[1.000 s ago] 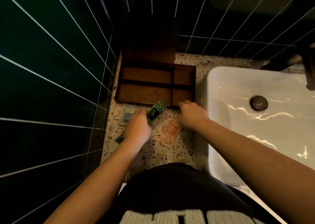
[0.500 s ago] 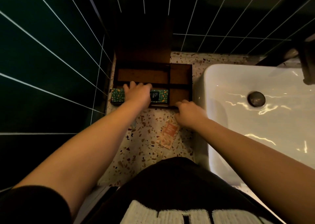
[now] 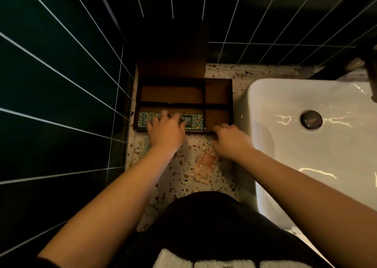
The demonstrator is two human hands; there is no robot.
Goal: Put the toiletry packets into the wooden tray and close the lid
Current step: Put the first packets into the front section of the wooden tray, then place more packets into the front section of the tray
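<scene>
The wooden tray [image 3: 218,93] sits on the terrazzo counter in the corner, with its lid [image 3: 173,63] standing upright behind it. A green patterned packet [image 3: 195,121] lies flat in the near left compartment. My left hand [image 3: 166,132] rests on the middle of that packet, fingers on top of it. My right hand [image 3: 230,140] has its fingers curled on the tray's front rim by the near right compartment. An orange packet [image 3: 204,165] lies on the counter just below my right hand. The other compartments hold nothing.
A white sink basin [image 3: 306,145] with a dark drain plug [image 3: 311,119] is directly right of the tray. Dark tiled walls close in on the left and behind. A pale packet [image 3: 144,145] shows faintly on the counter by my left wrist.
My left hand carried the green packet from the counter up into the tray's near left compartment and laid it flat. My right hand stayed at the tray's front rim.
</scene>
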